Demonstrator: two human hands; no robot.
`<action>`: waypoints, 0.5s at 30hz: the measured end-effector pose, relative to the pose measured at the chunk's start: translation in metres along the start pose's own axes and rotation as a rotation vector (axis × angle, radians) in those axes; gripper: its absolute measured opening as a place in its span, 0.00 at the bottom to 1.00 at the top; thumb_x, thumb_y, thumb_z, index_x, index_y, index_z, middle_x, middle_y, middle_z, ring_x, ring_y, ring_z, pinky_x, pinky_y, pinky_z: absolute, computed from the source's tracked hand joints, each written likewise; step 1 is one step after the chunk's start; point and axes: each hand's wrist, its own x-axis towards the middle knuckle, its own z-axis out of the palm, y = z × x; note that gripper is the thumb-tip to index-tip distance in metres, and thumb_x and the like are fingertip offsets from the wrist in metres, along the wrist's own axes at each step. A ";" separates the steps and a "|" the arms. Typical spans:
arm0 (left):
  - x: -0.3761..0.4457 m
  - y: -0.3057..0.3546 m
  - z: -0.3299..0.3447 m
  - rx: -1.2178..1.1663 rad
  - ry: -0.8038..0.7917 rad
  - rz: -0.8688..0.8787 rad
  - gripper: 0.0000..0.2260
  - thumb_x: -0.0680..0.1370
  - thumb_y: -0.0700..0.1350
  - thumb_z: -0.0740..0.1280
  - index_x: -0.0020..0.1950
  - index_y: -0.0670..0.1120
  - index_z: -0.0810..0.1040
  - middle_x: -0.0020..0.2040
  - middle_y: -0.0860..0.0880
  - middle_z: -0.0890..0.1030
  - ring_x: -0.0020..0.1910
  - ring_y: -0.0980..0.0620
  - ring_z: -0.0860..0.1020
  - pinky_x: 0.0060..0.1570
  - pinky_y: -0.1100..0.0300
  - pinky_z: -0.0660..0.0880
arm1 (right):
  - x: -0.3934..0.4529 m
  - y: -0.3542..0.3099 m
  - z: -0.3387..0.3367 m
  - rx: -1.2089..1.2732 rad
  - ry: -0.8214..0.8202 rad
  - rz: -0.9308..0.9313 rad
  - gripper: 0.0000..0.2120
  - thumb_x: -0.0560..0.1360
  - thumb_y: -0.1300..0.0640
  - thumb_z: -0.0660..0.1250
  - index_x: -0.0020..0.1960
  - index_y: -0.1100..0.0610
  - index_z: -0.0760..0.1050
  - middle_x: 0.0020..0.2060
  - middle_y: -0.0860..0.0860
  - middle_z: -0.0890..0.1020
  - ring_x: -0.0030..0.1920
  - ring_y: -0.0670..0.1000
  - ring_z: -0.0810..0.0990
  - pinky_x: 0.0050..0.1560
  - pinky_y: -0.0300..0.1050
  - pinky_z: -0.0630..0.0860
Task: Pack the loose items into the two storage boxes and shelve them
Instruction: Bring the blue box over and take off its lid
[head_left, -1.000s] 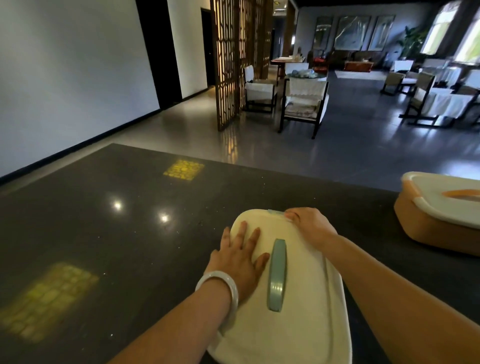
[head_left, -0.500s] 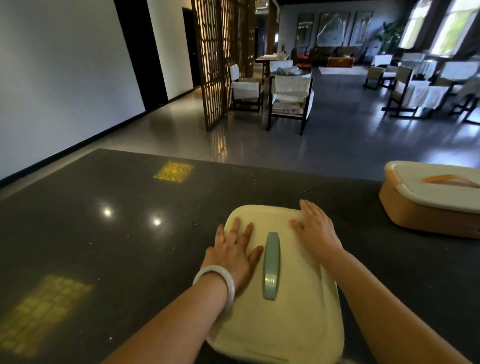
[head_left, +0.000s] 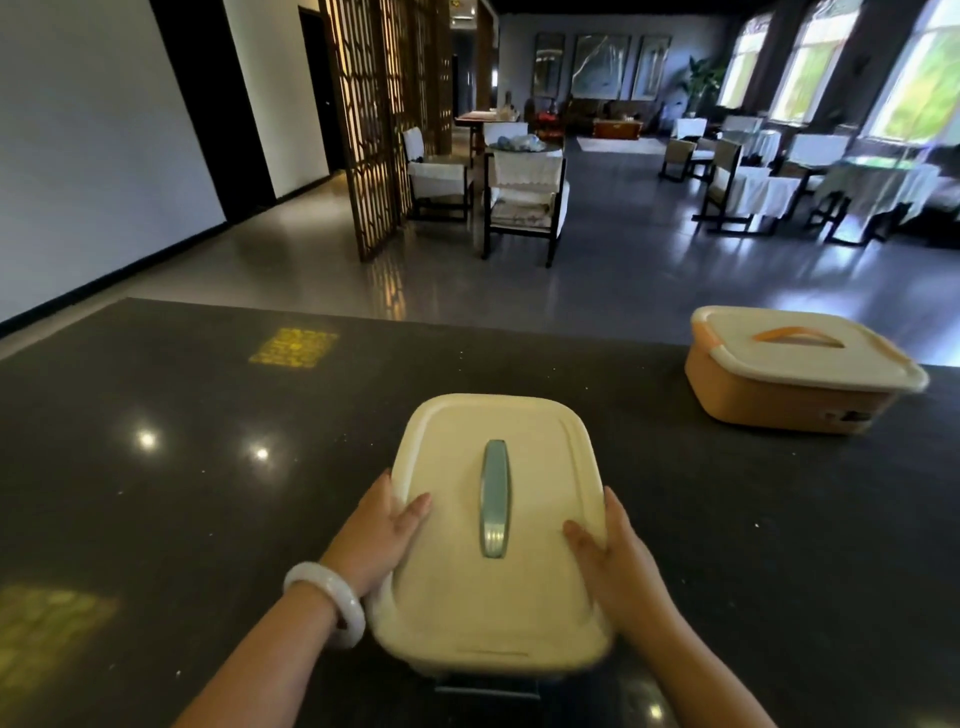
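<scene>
Dark polished stone counter (head_left: 182, 519) up front, a dim lounge of chairs and white-draped tables beyond it. On the counter sits the cream-lidded box (head_left: 493, 545) with its pale blue handle (head_left: 494, 499), right at the near edge. The left hand (head_left: 376, 530) grips its left rim, thumb over the lid, fingers wrapped down the side; the right hand (head_left: 615, 561) mirrors it on the right rim. A white bangle (head_left: 330, 603) rides the left wrist. The orange box (head_left: 795, 374), lid on, waits well apart at the far right.

Risk, as I judge it: both hands grip at the lid's edge, so if the lid is not latched it could pop free on the lift and spill the contents. The glossy stone looks slick too; a push could send the box sliding. No loose items in sight.

Writing: a small label low on the orange box's front, too blurred to read. Nothing else legible.
</scene>
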 end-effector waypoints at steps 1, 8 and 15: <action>-0.005 -0.002 0.002 -0.080 -0.014 -0.007 0.29 0.78 0.60 0.61 0.76 0.54 0.55 0.60 0.56 0.73 0.53 0.56 0.74 0.56 0.54 0.70 | -0.001 0.000 0.003 0.018 0.006 -0.004 0.37 0.77 0.46 0.63 0.78 0.45 0.44 0.66 0.49 0.70 0.57 0.47 0.76 0.58 0.51 0.75; -0.021 0.015 0.002 -0.228 0.067 0.010 0.35 0.76 0.59 0.65 0.78 0.54 0.52 0.72 0.49 0.67 0.67 0.46 0.70 0.68 0.42 0.66 | -0.008 -0.006 -0.004 0.076 0.100 -0.086 0.33 0.77 0.46 0.63 0.76 0.44 0.50 0.52 0.40 0.70 0.45 0.39 0.73 0.37 0.34 0.69; -0.033 0.078 0.021 -0.232 0.131 0.263 0.31 0.77 0.57 0.65 0.76 0.57 0.55 0.69 0.53 0.68 0.66 0.50 0.70 0.66 0.49 0.67 | -0.013 -0.019 -0.068 0.155 0.195 -0.185 0.26 0.75 0.47 0.66 0.69 0.38 0.58 0.49 0.36 0.72 0.43 0.37 0.76 0.33 0.30 0.67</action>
